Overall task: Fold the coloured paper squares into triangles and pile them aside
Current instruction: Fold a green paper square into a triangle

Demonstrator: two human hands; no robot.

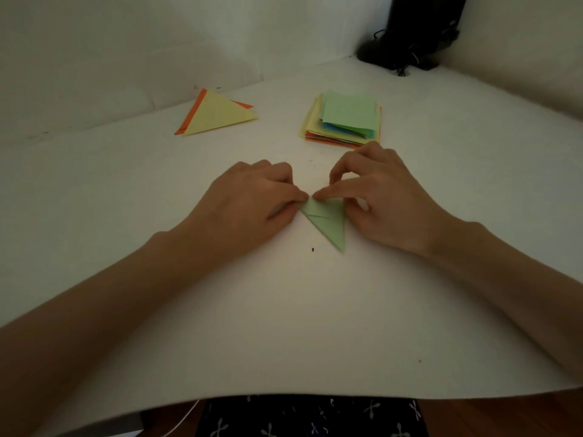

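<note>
A small pile of folded triangles (217, 116), a yellow one on top of an orange one, lies near the worktop's (284, 326) back edge, on its left part. Towards the middle of the worktop, the left hand (252, 200) has its fingers curled and pinches the upper left corner of the green triangle (329, 225) between thumb and forefinger. This folded green paper lies flat, its long point aimed at the front edge. Behind it, well apart, sits the stack of coloured squares (344, 121), green on top. The right hand (388, 200) lays its forefinger along the triangle's top edge with the thumb at the right corner, gripping it there; its other fingers are arched. A black object (416, 33) stands in the back right corner.
</note>
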